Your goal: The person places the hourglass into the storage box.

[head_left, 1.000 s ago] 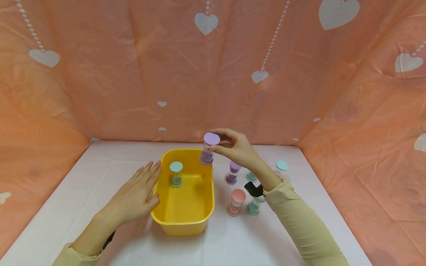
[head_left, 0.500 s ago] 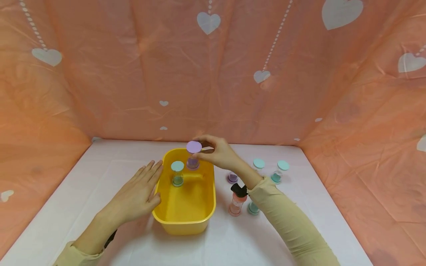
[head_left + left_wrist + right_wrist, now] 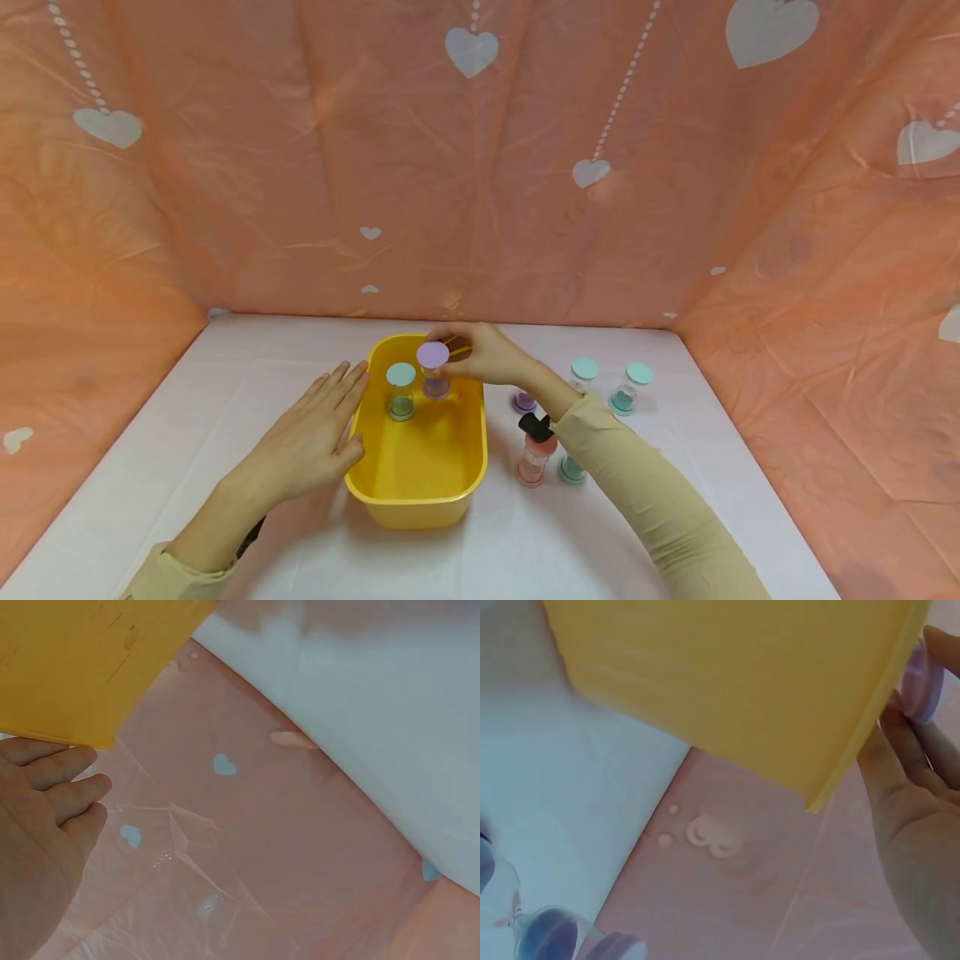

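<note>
Hourglass with lilac caps (image 3: pixel 433 357) pinched between thumb and fingers of right hand (image 3: pixel 491 357), held nearly upright inside far half of yellow tub (image 3: pixel 416 502). Just to its left, hourglass with pale green cap (image 3: pixel 401 377), standing on tub floor, apart from it. Cannot tell whether lilac base touches tub floor. Right hand clamped on upper part, reaching over right rim; in right wrist view, lilac cap visible among fingers beyond yellow wall. Left hand (image 3: pixel 307 437) laid along left rim, fingers straight and side by side, thumb spread a little, fingertips resting at edge. Hands apart, on opposite sides of tub.

Right of tub, on white table (image 3: pixel 277 350): purple hourglass (image 3: pixel 525 402), mostly hidden by right wrist; pink hourglass (image 3: pixel 531 467), upright, top overlapped by black wrist strap (image 3: pixel 535 427); green hourglass (image 3: pixel 572 471) just beside, largely behind beige sleeve (image 3: pixel 652 492). Farther back, first mint-capped hourglass (image 3: pixel 584 369), partly covered by arm, and second mint-capped hourglass (image 3: pixel 637 375) near it. Blurred at lower left of right wrist view, clear bulb (image 3: pixel 549 939) with bluish-purple contents. Behind, orange-pink backdrop (image 3: pixel 480 233) printed with white hearts.
</note>
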### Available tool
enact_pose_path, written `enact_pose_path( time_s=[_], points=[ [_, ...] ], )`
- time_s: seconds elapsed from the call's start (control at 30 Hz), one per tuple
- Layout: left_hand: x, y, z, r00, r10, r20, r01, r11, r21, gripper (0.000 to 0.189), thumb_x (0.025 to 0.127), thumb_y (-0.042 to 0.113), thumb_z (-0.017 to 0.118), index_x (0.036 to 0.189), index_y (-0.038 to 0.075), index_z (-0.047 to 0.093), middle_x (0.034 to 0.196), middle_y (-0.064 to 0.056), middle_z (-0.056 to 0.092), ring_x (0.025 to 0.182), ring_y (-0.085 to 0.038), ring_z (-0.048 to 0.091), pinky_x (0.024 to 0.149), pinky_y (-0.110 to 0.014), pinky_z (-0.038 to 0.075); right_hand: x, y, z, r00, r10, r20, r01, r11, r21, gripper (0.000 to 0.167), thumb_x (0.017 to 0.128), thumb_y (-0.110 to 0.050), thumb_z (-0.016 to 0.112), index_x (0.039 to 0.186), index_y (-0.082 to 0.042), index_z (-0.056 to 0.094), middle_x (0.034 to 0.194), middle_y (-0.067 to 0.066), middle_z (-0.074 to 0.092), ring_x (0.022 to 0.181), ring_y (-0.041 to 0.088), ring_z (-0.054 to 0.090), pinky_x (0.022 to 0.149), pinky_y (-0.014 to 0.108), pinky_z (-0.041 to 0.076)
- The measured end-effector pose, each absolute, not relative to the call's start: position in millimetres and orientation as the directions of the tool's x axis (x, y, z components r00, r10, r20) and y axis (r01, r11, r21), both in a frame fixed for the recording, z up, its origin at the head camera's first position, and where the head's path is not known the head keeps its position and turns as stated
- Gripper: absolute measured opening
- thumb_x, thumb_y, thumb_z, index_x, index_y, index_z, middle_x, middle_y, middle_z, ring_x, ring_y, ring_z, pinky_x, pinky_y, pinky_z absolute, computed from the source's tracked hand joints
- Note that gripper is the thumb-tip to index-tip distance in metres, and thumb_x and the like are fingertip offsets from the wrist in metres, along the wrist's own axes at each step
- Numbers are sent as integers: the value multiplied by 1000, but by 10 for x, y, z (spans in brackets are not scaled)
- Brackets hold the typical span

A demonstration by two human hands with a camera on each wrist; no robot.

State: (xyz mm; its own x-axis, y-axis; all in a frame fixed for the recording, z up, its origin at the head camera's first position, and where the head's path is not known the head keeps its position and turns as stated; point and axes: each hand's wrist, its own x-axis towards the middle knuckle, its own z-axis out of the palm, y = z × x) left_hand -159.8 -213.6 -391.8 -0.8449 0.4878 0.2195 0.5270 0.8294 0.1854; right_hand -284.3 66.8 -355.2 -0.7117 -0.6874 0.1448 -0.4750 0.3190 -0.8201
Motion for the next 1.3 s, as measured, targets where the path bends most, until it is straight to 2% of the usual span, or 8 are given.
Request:
enact_pose_path(
  time_s=[0.2,0.37,0.6,0.83,0.97,1.3],
  points=[
    [-1599,-2138,-3919,-848,486,210,524,830,191,75,96,26,57,158,-10,33,168,-23,26,156,-44,22,127,-57,21,-2901,662,-3604,-664,-738,121,-538,359,-762,43,88,2,80,128,6,66,125,17,70,114,26,69,99,31,58],
    [-1600,-2138,-3920,-847,488,212,526,830,187,75,96,26,57,158,-10,33,168,-23,26,156,-44,22,126,-58,21,-2911,660,-3602,-658,-748,88,-594,444,-671,45,87,-3,81,130,2,69,126,14,71,113,21,69,103,34,56],
    [-1601,-2136,-3918,-845,488,219,527,829,186,75,96,25,58,157,-10,33,168,-23,27,155,-44,22,126,-58,22,-2936,628,-3598,-637,-768,66,-678,518,-521,44,87,-8,82,130,-4,72,123,8,73,109,17,68,99,25,54],
    [-1606,-2135,-3927,-843,489,225,529,829,180,74,96,25,58,157,-11,34,168,-23,28,155,-44,23,125,-59,23,-2958,580,-3607,-584,-810,52,-769,531,-357,42,88,-10,81,129,-8,73,118,6,75,104,18,68,96,24,54],
    [-1604,-2136,-3928,-843,489,224,529,829,180,75,96,24,58,157,-11,34,168,-23,27,155,-44,23,125,-59,23,-2964,566,-3607,-563,-825,51,-789,517,-333,39,87,-8,81,126,-8,75,114,5,76,102,19,69,94,24,55],
    [-1600,-2136,-3930,-843,488,227,529,829,182,75,95,23,59,157,-10,33,168,-23,27,155,-44,23,126,-57,22,-2979,541,-3653,-564,-826,5,-784,534,-316,38,87,-6,80,125,-11,77,111,2,77,101,18,70,95,28,56]
  ],
)
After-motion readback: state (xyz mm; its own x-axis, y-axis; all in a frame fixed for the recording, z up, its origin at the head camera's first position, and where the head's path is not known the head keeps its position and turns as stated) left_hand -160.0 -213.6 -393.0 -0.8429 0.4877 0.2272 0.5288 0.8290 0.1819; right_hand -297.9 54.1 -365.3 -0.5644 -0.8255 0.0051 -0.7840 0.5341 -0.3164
